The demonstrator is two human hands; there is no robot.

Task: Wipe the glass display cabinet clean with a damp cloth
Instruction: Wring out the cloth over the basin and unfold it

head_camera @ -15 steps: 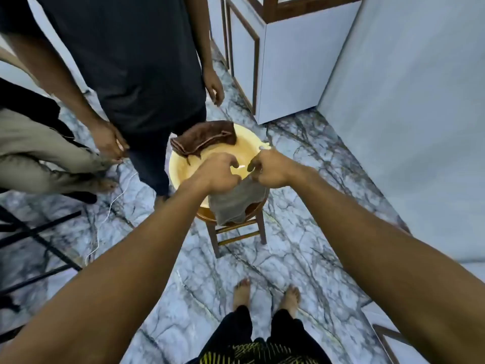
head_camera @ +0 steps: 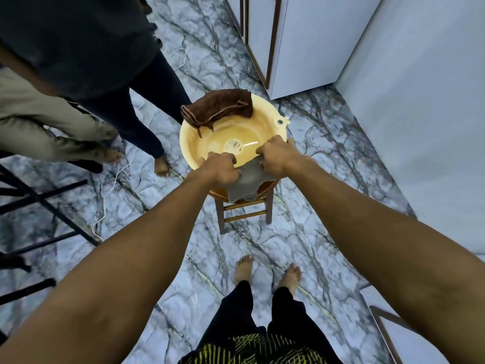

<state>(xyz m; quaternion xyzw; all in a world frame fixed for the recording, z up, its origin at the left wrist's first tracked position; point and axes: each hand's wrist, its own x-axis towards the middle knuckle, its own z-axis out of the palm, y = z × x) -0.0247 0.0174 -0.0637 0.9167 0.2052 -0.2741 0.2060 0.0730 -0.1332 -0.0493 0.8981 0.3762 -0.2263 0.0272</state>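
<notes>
- Head view, looking steeply down past two bare forearms onto a yellow plastic basin (head_camera: 189,143) set on a small wooden stool (head_camera: 269,206).
- Clamps the grey cloth (head_camera: 246,185) in the left grip (head_camera: 223,169): knuckles up, fingers curled tight round one upper edge, right over the basin's near rim.
- Pinches the same cloth in the right grip (head_camera: 278,158), fingers and thumb folded round the other upper edge, just beside the left grip.
- Lets the cloth sag below both grips, over the near rim and down across the front of the stool seat.
- Shows a folded brown towel (head_camera: 217,106) draped over the basin's far rim, one corner drooping into the bowl.
- Shows a round white label (head_camera: 233,146) on the basin's bottom with a bright glint next to it; cannot tell whether there is water.
- Stands barefoot on the veined marble floor (head_camera: 315,158), left foot (head_camera: 244,269) and right foot (head_camera: 291,275) near the stool, in black trousers with a yellow pattern (head_camera: 252,345).
- Puts the white cabinet (head_camera: 304,48), edged in brown wooden trim, beyond the basin at upper right, well apart from both grips, against a plain pale wall (head_camera: 420,101).
- Takes in two bystanders on the left: one in dark top and dark trousers (head_camera: 147,82), barefoot, near the basin's far left side; one in khaki trousers (head_camera: 39,122) further left.
- Catches a white cable (head_camera: 110,191) trailing over the floor and a black metal frame (head_camera: 39,198) at the left edge.
</notes>
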